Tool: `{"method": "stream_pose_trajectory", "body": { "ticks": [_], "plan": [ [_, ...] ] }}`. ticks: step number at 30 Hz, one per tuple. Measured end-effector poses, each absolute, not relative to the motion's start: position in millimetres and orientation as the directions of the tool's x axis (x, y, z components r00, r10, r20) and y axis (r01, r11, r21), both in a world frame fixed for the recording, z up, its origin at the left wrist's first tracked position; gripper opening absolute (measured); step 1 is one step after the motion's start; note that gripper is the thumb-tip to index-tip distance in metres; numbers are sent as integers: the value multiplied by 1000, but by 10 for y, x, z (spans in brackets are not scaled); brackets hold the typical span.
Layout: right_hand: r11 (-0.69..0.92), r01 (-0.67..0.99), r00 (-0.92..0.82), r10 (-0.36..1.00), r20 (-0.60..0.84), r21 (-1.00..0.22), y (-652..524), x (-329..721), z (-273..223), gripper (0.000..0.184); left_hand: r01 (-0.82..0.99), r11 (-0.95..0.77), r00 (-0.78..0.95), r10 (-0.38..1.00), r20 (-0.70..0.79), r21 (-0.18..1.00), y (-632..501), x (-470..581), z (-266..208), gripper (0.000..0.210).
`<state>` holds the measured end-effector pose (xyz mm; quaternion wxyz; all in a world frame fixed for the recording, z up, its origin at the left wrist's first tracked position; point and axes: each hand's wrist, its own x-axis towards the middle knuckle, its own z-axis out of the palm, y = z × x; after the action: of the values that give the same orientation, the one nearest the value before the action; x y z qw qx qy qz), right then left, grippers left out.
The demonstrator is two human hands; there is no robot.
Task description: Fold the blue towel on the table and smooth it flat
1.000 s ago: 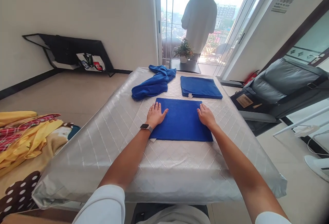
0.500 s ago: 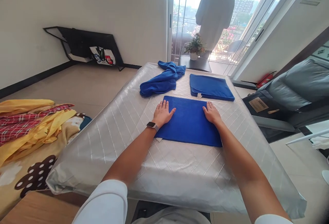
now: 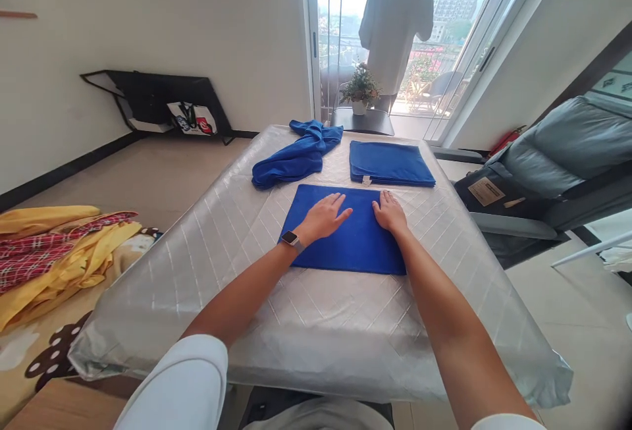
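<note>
A folded blue towel (image 3: 348,249) lies flat as a rectangle on the silver quilted tablecloth (image 3: 326,324). Over its left half is my left hand (image 3: 324,217), fingers stretched out and a watch on the wrist; whether the palm presses on the cloth I cannot tell. My right hand (image 3: 390,210) rests flat along the towel's right edge, near the far corner. Just beyond is a stack of folded blue towels (image 3: 392,163) with a white tag at its near left corner. To the left of that stack sits a crumpled blue towel (image 3: 296,157).
A chair with a potted plant (image 3: 361,91) stands past the table's far edge, and a person (image 3: 397,28) stands by the glass door. Yellow and red checked cloths (image 3: 59,252) are heaped at the left. A grey reclining chair (image 3: 567,166) is at the right.
My left hand has moved from the towel's left edge inward over its surface. My right hand stays at the right edge. The whole view has shifted slightly.
</note>
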<state>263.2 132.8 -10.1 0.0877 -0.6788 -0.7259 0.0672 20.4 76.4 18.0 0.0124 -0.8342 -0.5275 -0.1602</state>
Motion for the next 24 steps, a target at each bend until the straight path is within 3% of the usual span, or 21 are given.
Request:
{"method": "stream_pose_trajectory", "body": {
  "ticks": [4,10,16,24],
  "plan": [
    [85,977,-80,996,37,-194,1322,2659,-119,68,795,-592,545,793,272,134,972,953,109,64],
    [89,980,-84,996,35,-176,1313,2678,-124,65,847,-453,416,891,183,278,1344,1474,-67,69],
    [52,979,-50,999,14,-198,1329,2629,-89,69,882,-384,372,923,98,274,1414,939,-122,82],
    [43,976,-43,999,3,-213,1347,2646,-105,71,969,-105,98,994,39,226,1400,-272,-95,86]
  ]
}}
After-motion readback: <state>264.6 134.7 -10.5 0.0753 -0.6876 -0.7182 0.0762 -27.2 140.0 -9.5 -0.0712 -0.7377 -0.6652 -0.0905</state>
